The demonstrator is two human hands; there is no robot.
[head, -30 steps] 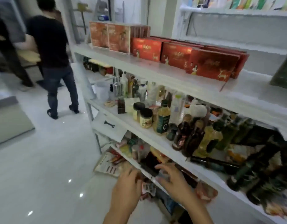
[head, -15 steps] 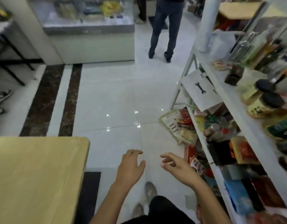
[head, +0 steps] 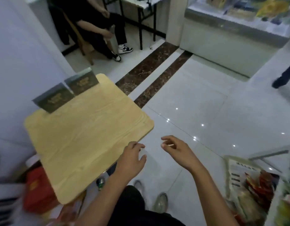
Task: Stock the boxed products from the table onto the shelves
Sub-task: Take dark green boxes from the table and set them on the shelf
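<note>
At the table (head: 85, 144) edge, left hand (head: 131, 160) and right hand (head: 178, 150) hover, fingers (head: 168, 138) loose, empty.

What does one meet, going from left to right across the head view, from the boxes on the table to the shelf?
Left dark green box → right dark green box → left hand → right hand → packaged goods on the low shelf.

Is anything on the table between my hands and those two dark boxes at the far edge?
Nothing visible. The left hand and right hand hover empty by the near corner of the table, and only its bare top lies between them and the nearer box and farther box standing along the far edge.
</note>
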